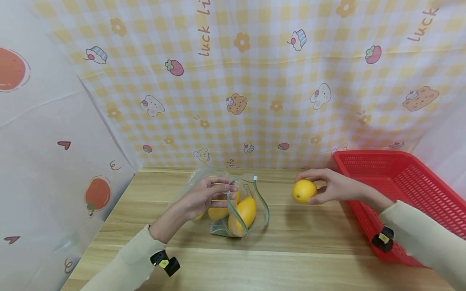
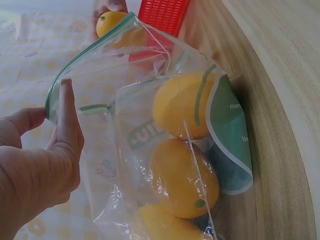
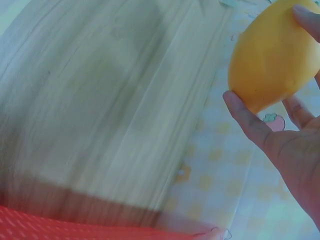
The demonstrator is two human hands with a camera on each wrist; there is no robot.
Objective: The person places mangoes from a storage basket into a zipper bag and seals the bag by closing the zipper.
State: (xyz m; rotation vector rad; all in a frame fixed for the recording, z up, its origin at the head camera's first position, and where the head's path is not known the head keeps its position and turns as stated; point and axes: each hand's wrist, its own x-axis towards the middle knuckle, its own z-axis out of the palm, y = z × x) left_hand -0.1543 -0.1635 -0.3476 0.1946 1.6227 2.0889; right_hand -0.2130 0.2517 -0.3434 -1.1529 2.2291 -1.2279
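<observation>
A clear zip bag (image 1: pixel 238 210) with a green seal stands on the wooden table (image 1: pixel 284 258), holding several yellow lemons (image 2: pixel 184 175). My left hand (image 1: pixel 207 196) pinches the bag's upper rim (image 2: pixel 75 65) and keeps its mouth spread wide. To the right, my right hand (image 1: pixel 333 186) grips another yellow lemon (image 1: pixel 303 191) with curled fingers, above the table between the bag and a red basket. The right wrist view shows this lemon (image 3: pixel 272 55) held by thumb and fingertips. The same lemon (image 2: pixel 111 21) shows beyond the bag in the left wrist view.
A red plastic mesh basket (image 1: pixel 404 190) sits at the table's right side, under my right forearm. A yellow checked cloth with cartoon prints (image 1: pixel 255 89) hangs behind the table, and a white printed sheet (image 1: pixel 47 161) closes the left side.
</observation>
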